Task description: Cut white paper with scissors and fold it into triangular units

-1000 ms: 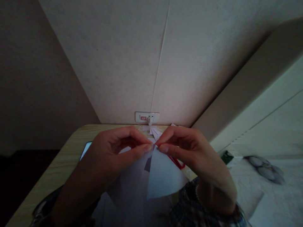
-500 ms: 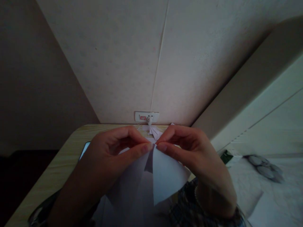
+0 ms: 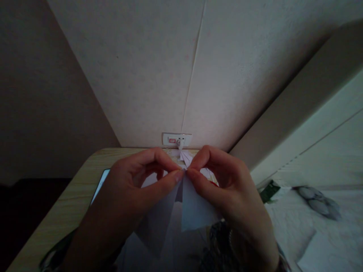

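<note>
A folded sheet of white paper (image 3: 195,211) hangs between my two hands, its flaps spreading downward from the pinched top. My left hand (image 3: 147,177) is closed, thumb and forefinger pinching the paper near its upper point. Close against it, my right hand (image 3: 218,177) pinches the same top with thumb and forefinger. The fingertips of both hands almost meet, and they hide the exact spot they grip. Behind them, a small folded paper piece (image 3: 186,157) lies on the wooden table (image 3: 68,200) by the wall.
A phone (image 3: 100,183) with a lit screen lies left of my left hand, partly covered. At the wall is a socket (image 3: 177,139) with a plug in it. On the right, a green box (image 3: 270,191), a grey patterned item (image 3: 319,202) and a white sheet (image 3: 323,253) rest on pale bedding.
Both hands keep their pinch on the paper. The right flap has swung and now shows less of its face, and my right hand has turned slightly.
</note>
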`<state>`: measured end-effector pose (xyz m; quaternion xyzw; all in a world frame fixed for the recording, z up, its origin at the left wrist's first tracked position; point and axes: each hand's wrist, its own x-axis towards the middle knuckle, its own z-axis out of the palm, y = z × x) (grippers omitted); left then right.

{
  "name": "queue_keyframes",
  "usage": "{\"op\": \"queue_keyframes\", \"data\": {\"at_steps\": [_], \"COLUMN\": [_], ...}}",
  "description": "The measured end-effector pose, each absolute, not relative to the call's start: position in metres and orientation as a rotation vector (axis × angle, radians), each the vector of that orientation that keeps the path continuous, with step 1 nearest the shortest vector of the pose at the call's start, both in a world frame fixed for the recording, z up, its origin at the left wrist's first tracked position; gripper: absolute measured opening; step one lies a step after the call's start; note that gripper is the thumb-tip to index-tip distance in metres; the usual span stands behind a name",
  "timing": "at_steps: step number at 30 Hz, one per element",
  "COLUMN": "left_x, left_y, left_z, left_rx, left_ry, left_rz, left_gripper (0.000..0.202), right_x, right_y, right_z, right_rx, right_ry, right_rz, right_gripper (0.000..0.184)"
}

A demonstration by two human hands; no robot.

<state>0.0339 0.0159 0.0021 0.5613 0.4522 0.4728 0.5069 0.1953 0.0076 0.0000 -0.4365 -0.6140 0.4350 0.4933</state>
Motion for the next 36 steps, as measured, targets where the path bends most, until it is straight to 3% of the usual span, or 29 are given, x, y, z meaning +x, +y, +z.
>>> {"op": "queue_keyframes", "data": {"at_steps": [8, 22, 30, 36], "left_x": [0.034, 0.033, 0.040, 0.036], "left_y": [0.022, 0.023, 0.014, 0.021], "left_z": [-0.002, -0.001, 0.001, 0.001], "left_rx": [1.179, 1.245, 1.392, 1.361], "left_ry": [0.934, 0.971, 1.190, 1.075], "left_rz": [1.116, 1.075, 1.245, 1.101], "left_gripper": [0.014, 0.014, 0.011, 0.007], "right_x": [0.196, 0.198, 0.189, 0.189], "right_y": [0.004, 0.008, 0.004, 0.006], "right_z": [-0.001, 0.000, -0.003, -0.004], "right_rx": [-1.052, -0.996, -1.057, -1.066], "right_ry": [-1.513, -1.504, -1.497, -1.480], "right_rz": [0.921, 1.063, 0.841, 0.696], "right_gripper": [0.018, 0.015, 0.018, 0.018]}}
